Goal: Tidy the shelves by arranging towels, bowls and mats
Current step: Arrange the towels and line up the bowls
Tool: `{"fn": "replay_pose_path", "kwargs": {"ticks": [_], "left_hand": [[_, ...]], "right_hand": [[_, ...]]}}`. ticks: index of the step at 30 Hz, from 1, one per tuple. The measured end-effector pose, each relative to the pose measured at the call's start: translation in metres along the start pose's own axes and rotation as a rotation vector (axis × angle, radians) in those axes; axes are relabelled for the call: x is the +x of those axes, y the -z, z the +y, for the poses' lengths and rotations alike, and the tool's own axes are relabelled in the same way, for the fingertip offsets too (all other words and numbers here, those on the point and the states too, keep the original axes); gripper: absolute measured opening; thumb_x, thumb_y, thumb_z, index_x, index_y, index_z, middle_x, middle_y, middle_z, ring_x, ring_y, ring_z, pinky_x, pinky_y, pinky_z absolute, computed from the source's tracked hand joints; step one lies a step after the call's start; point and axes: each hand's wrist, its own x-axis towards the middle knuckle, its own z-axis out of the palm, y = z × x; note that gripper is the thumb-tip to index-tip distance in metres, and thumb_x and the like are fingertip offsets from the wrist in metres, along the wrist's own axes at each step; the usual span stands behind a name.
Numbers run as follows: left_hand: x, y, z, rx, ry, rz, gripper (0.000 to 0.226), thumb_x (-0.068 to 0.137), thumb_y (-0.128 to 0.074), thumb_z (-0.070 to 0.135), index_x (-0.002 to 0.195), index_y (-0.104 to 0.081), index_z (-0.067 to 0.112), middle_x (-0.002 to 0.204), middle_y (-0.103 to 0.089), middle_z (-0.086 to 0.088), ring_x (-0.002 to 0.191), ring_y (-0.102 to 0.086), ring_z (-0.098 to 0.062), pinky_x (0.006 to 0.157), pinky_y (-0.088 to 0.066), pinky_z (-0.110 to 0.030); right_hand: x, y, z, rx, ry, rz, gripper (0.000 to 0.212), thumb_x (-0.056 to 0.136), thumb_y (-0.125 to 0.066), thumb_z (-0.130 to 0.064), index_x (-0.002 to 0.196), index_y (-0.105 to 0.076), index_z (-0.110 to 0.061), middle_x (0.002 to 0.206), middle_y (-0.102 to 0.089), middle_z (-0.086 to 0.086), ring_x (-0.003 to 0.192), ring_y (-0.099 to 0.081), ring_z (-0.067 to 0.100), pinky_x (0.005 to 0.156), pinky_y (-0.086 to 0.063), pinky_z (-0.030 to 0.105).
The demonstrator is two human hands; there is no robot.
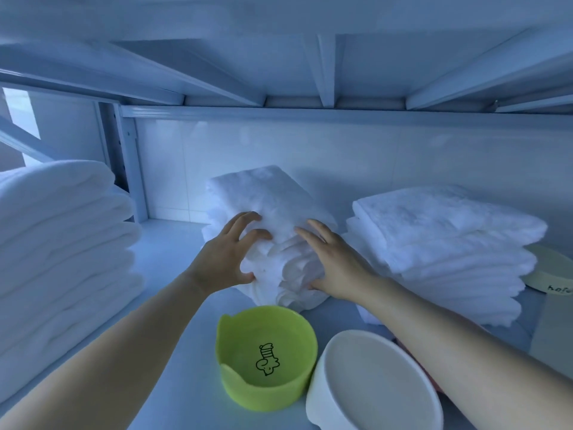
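Two bowls sit closest to me, nearer than my hands: a green bowl (266, 358) between my arms and a white bowl (372, 383) under my right arm. I cannot tell if they touch each other. Past them, both hands are on the middle towels (263, 193), a messy pile that sits at a slant on the shelf (173, 243). My left hand (229, 252) is curled round the pile's near corner, fingers up high and thumb low down. My right hand (335, 262) is just beside it, fingers mostly straight, pressing flat on the pile's front. The hands are close but not touching. Well out from my left hand are the left towels (62, 237), tall and neat. Just past my right hand are the right towels (449, 237), with a cream tub (548, 274) beyond them.

I think I am on the towel step, fixing this pile. Next I should turn it straight to match the other piles and push the loose folds in. I must hold both sides, or the soft layers may slide apart.
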Motion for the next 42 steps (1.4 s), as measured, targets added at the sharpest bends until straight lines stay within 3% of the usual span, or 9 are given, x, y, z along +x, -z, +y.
{"fn": "replay_pose_path", "kwargs": {"ticks": [4, 8, 11, 16, 19, 24, 31, 37, 42], "left_hand": [[-0.002, 0.001, -0.022, -0.02, 0.039, -0.009, 0.076, 0.053, -0.081, 0.026, 0.12, -0.045, 0.033, 0.143, -0.027, 0.008, 0.125, -0.039, -0.015, 0.048, -0.047, -0.025], [0.0, 0.013, -0.025, -0.051, 0.026, -0.031, 0.069, 0.06, -0.067, 0.015, 0.122, -0.043, 0.034, 0.144, -0.023, 0.011, 0.116, -0.041, -0.011, 0.051, -0.041, -0.02], [0.008, 0.016, -0.003, -0.179, 0.01, 0.033, 0.056, 0.067, -0.07, 0.023, 0.118, -0.049, 0.021, 0.14, -0.03, 0.0, 0.117, -0.043, -0.022, 0.065, -0.039, -0.023], [0.016, 0.004, 0.023, -0.042, 0.15, -0.145, 0.108, 0.046, -0.08, 0.06, 0.134, -0.031, 0.022, 0.146, -0.01, -0.01, 0.139, -0.006, -0.031, 0.089, -0.05, -0.038], [0.011, -0.001, 0.013, 0.045, 0.111, -0.159, 0.11, 0.045, -0.081, 0.05, 0.139, -0.029, 0.025, 0.146, -0.01, -0.013, 0.139, -0.002, -0.033, 0.082, -0.054, -0.04], [-0.002, -0.005, -0.015, -0.006, 0.055, -0.115, 0.093, 0.043, -0.082, 0.027, 0.125, -0.04, 0.03, 0.142, -0.018, -0.008, 0.133, -0.027, -0.032, 0.052, -0.045, -0.026], [-0.024, 0.022, -0.078, 0.1, 0.182, -0.144, 0.088, 0.05, -0.084, 0.02, 0.117, -0.03, 0.04, 0.147, -0.015, 0.006, 0.119, -0.044, -0.023, 0.052, -0.053, -0.034], [-0.026, 0.037, -0.061, 0.055, 0.199, -0.192, 0.084, 0.053, -0.077, 0.03, 0.123, -0.032, 0.033, 0.146, -0.013, 0.004, 0.122, -0.035, -0.018, 0.056, -0.052, -0.032], [-0.02, 0.043, -0.023, 0.083, 0.181, -0.066, 0.062, 0.073, -0.065, 0.049, 0.125, -0.041, 0.025, 0.142, -0.032, 0.0, 0.135, -0.029, -0.022, 0.096, -0.041, -0.048]], "right_hand": [[0.008, -0.005, 0.0, 0.009, -0.028, -0.008, 0.101, 0.073, -0.077, -0.023, 0.147, -0.01, -0.029, 0.156, 0.006, -0.009, 0.14, -0.021, 0.022, 0.1, -0.043, 0.039], [0.012, -0.009, 0.003, 0.007, -0.021, -0.002, 0.104, 0.071, -0.079, -0.023, 0.147, -0.008, -0.031, 0.156, 0.005, -0.01, 0.139, -0.021, 0.022, 0.098, -0.044, 0.04], [0.017, -0.011, 0.006, -0.021, -0.02, 0.023, 0.107, 0.069, -0.08, -0.025, 0.147, -0.007, -0.032, 0.156, 0.004, -0.01, 0.139, -0.02, 0.023, 0.097, -0.045, 0.042], [0.032, -0.015, 0.011, 0.03, -0.04, 0.048, 0.111, 0.065, -0.082, -0.028, 0.147, -0.008, -0.031, 0.156, 0.003, -0.007, 0.137, -0.024, 0.027, 0.101, -0.042, 0.043], [0.039, -0.019, 0.012, 0.065, -0.032, 0.065, 0.109, 0.063, -0.082, -0.032, 0.147, -0.012, -0.033, 0.156, 0.002, -0.007, 0.136, -0.027, 0.027, 0.1, -0.043, 0.042], [0.042, -0.024, 0.005, 0.058, 0.026, 0.123, 0.091, 0.067, -0.076, -0.031, 0.142, -0.025, -0.038, 0.149, -0.015, -0.006, 0.123, -0.038, 0.029, 0.098, -0.04, 0.034], [0.049, -0.034, -0.025, 0.089, 0.227, -0.019, 0.08, 0.074, -0.074, -0.023, 0.14, -0.032, -0.038, 0.154, -0.016, -0.011, 0.137, -0.021, 0.011, 0.11, -0.027, 0.028], [0.057, -0.028, -0.034, 0.145, 0.215, 0.05, 0.071, 0.077, -0.07, -0.019, 0.138, -0.037, -0.035, 0.15, -0.024, -0.011, 0.134, -0.033, 0.013, 0.103, -0.037, 0.028], [0.044, -0.013, -0.034, 0.161, 0.188, 0.134, 0.06, 0.081, -0.067, -0.023, 0.135, -0.042, -0.033, 0.142, -0.032, -0.012, 0.124, -0.045, 0.013, 0.095, -0.046, 0.037]]}}
